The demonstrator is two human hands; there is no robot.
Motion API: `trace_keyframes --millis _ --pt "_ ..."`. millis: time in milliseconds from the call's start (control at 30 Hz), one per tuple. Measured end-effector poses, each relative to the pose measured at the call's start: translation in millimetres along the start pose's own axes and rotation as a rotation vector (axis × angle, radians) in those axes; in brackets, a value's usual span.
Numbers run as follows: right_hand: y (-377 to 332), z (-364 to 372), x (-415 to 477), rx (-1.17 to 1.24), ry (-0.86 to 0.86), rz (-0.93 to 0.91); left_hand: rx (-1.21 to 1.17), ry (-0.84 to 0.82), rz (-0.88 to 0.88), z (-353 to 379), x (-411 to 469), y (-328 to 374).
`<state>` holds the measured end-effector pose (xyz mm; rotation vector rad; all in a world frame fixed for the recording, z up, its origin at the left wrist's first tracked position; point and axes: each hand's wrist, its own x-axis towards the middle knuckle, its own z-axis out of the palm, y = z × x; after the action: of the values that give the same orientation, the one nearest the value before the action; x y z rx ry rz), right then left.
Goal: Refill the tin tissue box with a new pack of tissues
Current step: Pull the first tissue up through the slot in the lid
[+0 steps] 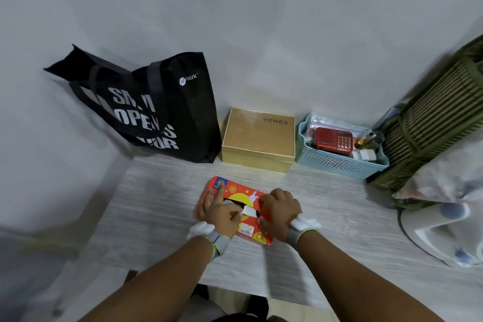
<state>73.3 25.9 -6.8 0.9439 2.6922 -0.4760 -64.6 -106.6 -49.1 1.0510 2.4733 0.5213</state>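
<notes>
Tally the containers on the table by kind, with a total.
Tin tissue box, under both hands: 1
Black tote bag: 1
Gold box: 1
Blue plastic basket: 1
Green woven bag: 1
Total: 5

Bare tabletop [326, 217] rings the tin [236, 191]; gold box [258, 138] and probably basket [339, 162] block behind.
</notes>
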Motion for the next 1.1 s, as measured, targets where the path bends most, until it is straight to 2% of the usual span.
trace_keyframes --millis 200,267,434,634,900,1101 --pt "-2 12 1 0.075 0.011 -0.011 0.036 -0.075 0.105 -4 -3 3" --pt "-33 14 20 0.098 0.030 -0.025 0.051 -0.085 0.149 -24 9 -31" --pt "-37 15 25 0.122 0.024 -0.042 0.089 -0.083 0.237 -26 8 -38" --pt "-39 25 25 0.136 0.030 -0.064 0.116 -0.121 0.258 -27 3 -53" --pt "-44 22 22 0.168 0.005 0.018 0.120 -0.156 0.341 -35 11 -56" --pt "-48 33 24 0.072 0.007 0.028 0.126 -0.204 0.370 -42 12 -57"
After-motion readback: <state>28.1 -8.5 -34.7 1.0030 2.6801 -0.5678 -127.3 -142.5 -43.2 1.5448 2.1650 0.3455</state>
